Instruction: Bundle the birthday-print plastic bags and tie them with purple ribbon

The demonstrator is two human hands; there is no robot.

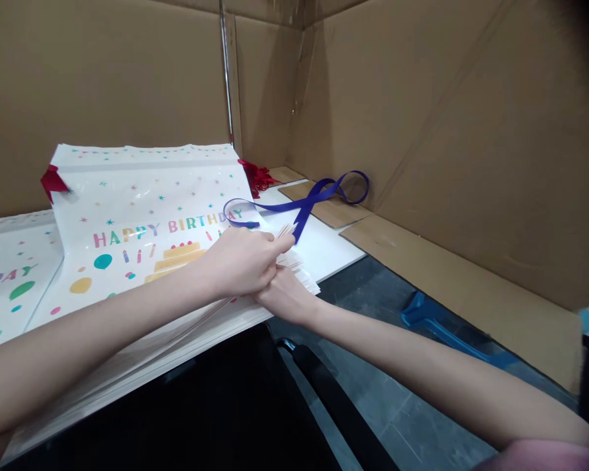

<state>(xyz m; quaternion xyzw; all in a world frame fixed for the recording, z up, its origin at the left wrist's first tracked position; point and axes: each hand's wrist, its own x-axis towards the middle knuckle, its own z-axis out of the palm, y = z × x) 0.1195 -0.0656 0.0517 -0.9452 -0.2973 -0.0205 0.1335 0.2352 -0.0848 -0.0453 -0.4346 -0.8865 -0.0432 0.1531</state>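
Observation:
My left hand (245, 260) is closed around a bunched corner of white printed sheets, beside a purple ribbon (319, 193). The ribbon loops over the sheets and runs down to the fingers; I cannot tell whether they grip it too. Right below, my right hand (287, 297) is closed against the same bunched corner, touching the left hand, its fingertips hidden. The white sheets (142, 196) show colourful "HAPPY BIRTHDAY" lettering, balloons and a cake. A red ribbon (53, 183) wraps their far left corner, and a red ribbon bunch (259, 178) sits at the far right corner.
More birthday sheets (10, 275) lie at the left. Brown cardboard walls (446, 131) rise behind and to the right, with flat cardboard (451, 281) at the right. A black chair armrest (338, 399) and a blue object (442, 330) are below on the right, over grey floor.

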